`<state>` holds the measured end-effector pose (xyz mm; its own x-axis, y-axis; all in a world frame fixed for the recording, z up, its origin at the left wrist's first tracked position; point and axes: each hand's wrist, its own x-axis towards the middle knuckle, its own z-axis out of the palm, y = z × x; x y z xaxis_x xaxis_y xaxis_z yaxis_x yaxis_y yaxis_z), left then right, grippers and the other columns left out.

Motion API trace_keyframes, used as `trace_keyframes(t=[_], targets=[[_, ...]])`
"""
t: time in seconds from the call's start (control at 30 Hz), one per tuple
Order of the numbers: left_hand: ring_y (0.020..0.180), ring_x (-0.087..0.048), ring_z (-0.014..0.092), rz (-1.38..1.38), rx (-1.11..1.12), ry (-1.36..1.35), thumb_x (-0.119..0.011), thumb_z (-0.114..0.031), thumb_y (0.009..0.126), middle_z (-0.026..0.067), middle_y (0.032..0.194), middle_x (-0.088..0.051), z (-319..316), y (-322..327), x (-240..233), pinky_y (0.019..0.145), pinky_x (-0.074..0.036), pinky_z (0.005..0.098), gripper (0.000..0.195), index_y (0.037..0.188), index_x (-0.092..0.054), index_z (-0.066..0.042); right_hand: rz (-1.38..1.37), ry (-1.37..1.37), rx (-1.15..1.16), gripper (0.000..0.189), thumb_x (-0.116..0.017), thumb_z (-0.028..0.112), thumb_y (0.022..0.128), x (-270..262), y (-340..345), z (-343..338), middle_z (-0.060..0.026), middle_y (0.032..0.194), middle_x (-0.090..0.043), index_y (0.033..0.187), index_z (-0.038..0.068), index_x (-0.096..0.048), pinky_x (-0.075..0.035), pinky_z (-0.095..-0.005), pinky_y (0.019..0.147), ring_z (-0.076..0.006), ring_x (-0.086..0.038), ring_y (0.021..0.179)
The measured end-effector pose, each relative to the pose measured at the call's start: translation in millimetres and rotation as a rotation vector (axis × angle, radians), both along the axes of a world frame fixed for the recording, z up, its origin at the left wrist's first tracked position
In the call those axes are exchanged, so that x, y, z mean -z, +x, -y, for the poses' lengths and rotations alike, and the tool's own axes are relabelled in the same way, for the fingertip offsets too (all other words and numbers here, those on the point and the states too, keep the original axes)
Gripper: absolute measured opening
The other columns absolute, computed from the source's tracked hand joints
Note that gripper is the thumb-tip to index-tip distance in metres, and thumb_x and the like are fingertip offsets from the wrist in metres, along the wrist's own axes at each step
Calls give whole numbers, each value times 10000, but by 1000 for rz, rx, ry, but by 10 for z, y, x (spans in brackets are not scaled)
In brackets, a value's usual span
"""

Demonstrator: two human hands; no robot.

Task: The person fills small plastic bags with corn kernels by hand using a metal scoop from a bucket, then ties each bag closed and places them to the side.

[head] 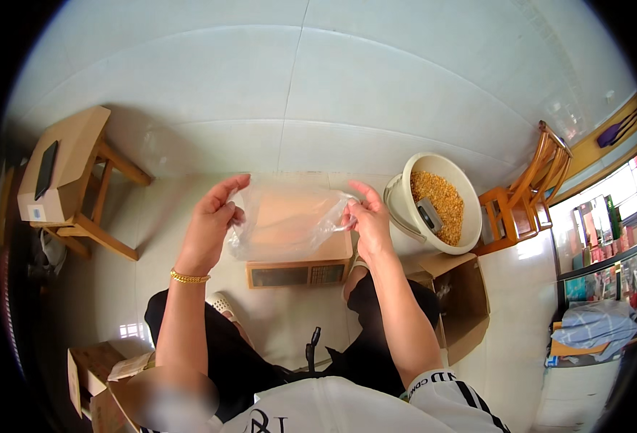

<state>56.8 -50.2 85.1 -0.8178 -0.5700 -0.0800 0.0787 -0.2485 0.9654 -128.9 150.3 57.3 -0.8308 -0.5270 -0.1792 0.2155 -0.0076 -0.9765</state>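
A clear plastic bag [286, 222] is stretched between my two hands. My left hand [218, 208] pinches one side of it between thumb and fingers. The opposite side is gripped by my right hand [367, 216], its index finger raised. Through the film I see the pale orange platform of a bench scale [329, 246], whose front panel has a display and a keypad. Right of the scale, a cream plastic bucket [472, 203] holds yellow grains [437, 189] that look like corn. A grey object with a dark handle-like part [429, 215], possibly a scoop, rests on the grains.
To the left, a wooden stool [102, 216] carries a cardboard box [69, 146] with a dark phone [47, 169] on it. Open cardboard boxes stand by my right leg [464, 308] and at lower left [96, 373]. Wooden chairs [518, 205] and a shelf unit [605, 260] stand right.
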Motion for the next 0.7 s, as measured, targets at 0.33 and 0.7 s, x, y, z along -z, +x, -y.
trace_keyframes(t=[0.33,0.7], targets=[[743,-511,75,178,62,-141,-521,-105,899,66,995,-646,-215,-214,281,710,-439,237,392,1284,-522,-28,-595,291,-3,381,-470,-88,758,297,4,-11,-119,1046,-607,1086,34,-620,-483,-321,666,-217,-610,809],[681,-496,95,209,-73,-455,-501,-123,928,126,1410,-392,-260,-387,292,670,-465,244,505,1409,-360,-64,-805,1059,-185,503,-538,13,775,222,78,-71,-185,1264,-495,1275,20,-480,-469,-413,872,-378,-553,1044]])
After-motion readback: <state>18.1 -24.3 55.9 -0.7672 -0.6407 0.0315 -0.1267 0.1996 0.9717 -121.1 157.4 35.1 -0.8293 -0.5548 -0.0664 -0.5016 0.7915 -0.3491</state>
